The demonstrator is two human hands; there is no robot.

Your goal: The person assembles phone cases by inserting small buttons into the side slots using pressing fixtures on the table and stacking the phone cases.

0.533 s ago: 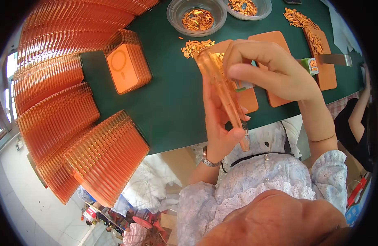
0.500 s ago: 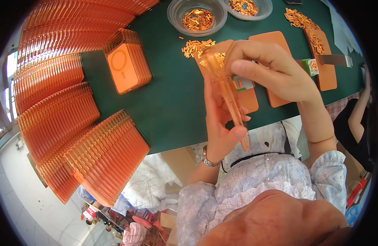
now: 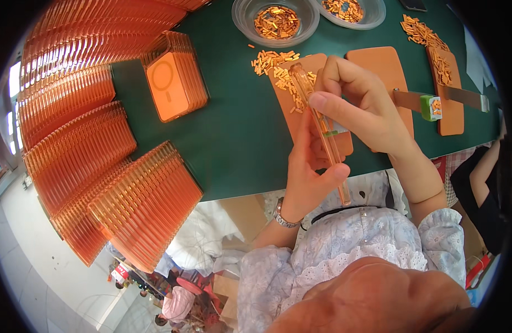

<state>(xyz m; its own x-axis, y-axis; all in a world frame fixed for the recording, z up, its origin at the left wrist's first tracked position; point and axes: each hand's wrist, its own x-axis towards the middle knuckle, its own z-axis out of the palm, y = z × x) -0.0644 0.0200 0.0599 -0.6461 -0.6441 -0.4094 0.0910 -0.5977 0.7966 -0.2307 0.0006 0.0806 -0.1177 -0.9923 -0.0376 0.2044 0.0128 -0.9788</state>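
Observation:
My left hand (image 3: 310, 172) grips a clear orange phone case (image 3: 324, 132) edge-on, held upright above the near edge of the green table (image 3: 239, 139). My right hand (image 3: 359, 105) pinches the case's upper side with thumb and fingers near a small green piece on its edge. A little heap of small orange button pieces (image 3: 275, 58) lies on the table just beyond the case, partly on an orange pad (image 3: 292, 105).
Long fanned rows of orange cases (image 3: 73, 133) fill the left side, with a short stack (image 3: 172, 83) lying flat. Two clear bowls of small orange parts (image 3: 278, 21) stand at the back. More orange pads (image 3: 386, 64), a metal tool (image 3: 433, 102) and another person's arm (image 3: 481, 172) are at right.
Both hands keep their hold on the case; it has tilted slightly and my right fingers have shifted a little along its edge.

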